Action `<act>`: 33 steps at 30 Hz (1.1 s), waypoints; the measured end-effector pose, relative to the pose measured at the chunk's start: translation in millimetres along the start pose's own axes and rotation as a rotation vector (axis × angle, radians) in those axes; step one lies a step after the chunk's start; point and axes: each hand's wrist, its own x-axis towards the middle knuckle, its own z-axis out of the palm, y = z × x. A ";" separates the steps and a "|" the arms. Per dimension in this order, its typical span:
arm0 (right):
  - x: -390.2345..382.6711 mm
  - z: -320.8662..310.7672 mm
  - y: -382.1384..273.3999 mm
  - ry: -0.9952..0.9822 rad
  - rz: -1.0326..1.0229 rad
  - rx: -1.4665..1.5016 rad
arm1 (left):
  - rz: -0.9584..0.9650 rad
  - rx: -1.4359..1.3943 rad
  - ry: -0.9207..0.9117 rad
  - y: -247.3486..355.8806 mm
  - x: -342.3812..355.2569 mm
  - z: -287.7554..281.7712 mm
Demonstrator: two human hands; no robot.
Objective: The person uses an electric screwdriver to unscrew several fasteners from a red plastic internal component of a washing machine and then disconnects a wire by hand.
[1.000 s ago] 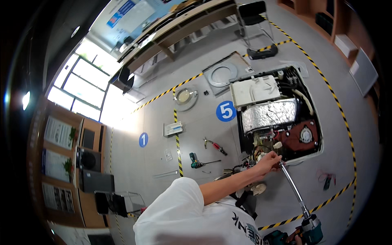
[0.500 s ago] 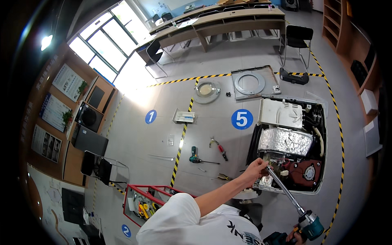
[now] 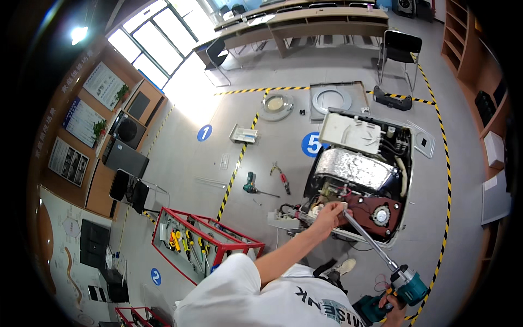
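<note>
"What does the left hand [image 3: 328, 217] do?"

"Its fingertips pinch together at the far end of a long silver extension shaft [image 3: 373, 243]. Any small piece between them is too small to make out."

"And the right hand [image 3: 395, 308]?"

"It curls around the handle of a green and black cordless impact wrench [image 3: 409, 286], at the lower right. The shaft runs from the wrench's nose, slanting up and to the left toward the other hand."

"Where is that shaft end?"

"In view it lies over the near edge of an opened washing machine [image 3: 402, 210], beside a brown cover [image 3: 360, 208] with a round silver wheel. I can't tell whether it touches anything in there."

"What else shows inside the casing?"

"A panel of crinkled silver foil [image 3: 357, 168] across the middle, and a white plastic housing [image 3: 348, 131] beyond it."

"And around it on the floor [image 3: 207, 155]?"

"To the left, red-handled pliers [image 3: 284, 181] and a green cordless drill [image 3: 250, 184] with a long bit. Nearer the person's left arm stands a red-framed tool rack [image 3: 220, 252], with yellow-handled tools in it. Farther off lie a round door [image 3: 280, 113] and a flat panel [image 3: 353, 103] with a big ring on it."
</note>
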 end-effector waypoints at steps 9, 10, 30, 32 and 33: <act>-45.6 -116.3 -54.6 0.052 0.014 0.016 | -0.134 -0.032 -0.195 -97.6 -7.9 88.0; -52.4 -116.1 -48.5 0.225 -0.039 -0.078 | -0.189 -0.043 -0.077 -100.5 -9.0 100.2; -38.0 -10.5 -105.9 0.405 0.023 -0.640 | -0.673 -0.363 0.111 -219.1 57.4 97.8; -32.7 -2.0 -108.9 0.395 0.057 -0.678 | -0.696 -0.355 0.105 -219.3 60.5 92.7; -31.0 2.8 -110.5 0.399 0.067 -0.707 | -0.705 -0.358 0.102 -219.8 61.2 91.2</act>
